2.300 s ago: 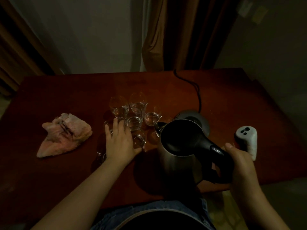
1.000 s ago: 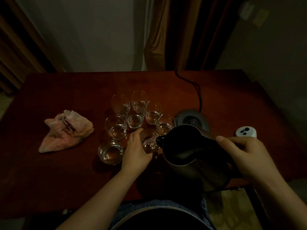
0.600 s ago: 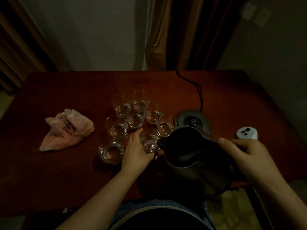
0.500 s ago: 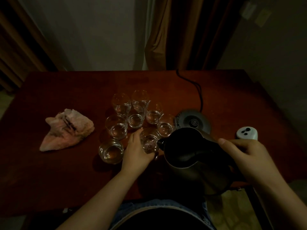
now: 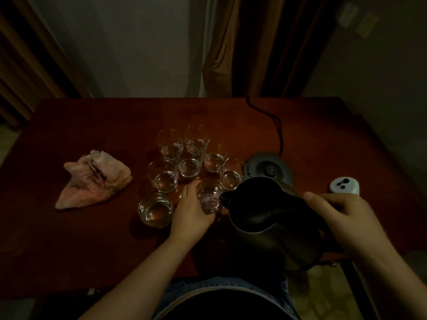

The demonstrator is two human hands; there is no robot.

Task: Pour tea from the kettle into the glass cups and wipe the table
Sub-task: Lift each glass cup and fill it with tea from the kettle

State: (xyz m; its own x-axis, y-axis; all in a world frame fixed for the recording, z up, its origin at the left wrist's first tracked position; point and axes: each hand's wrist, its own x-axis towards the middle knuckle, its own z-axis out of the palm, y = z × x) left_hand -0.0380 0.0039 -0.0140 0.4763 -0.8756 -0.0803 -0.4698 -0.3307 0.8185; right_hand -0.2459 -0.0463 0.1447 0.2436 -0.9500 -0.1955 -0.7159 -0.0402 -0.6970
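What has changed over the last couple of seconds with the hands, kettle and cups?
The left hand left the cups it was lying over and took hold of the nearest glass cup. The right hand tipped the kettle, bringing its spout to that cup. The cloth and kettle base stayed put.

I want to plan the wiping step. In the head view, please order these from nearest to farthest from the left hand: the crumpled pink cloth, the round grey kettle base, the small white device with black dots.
From the left hand:
1. Round grey kettle base, to its right, behind the kettle.
2. Crumpled pink cloth, to its left.
3. Small white device with black dots, far right, near the table edge.
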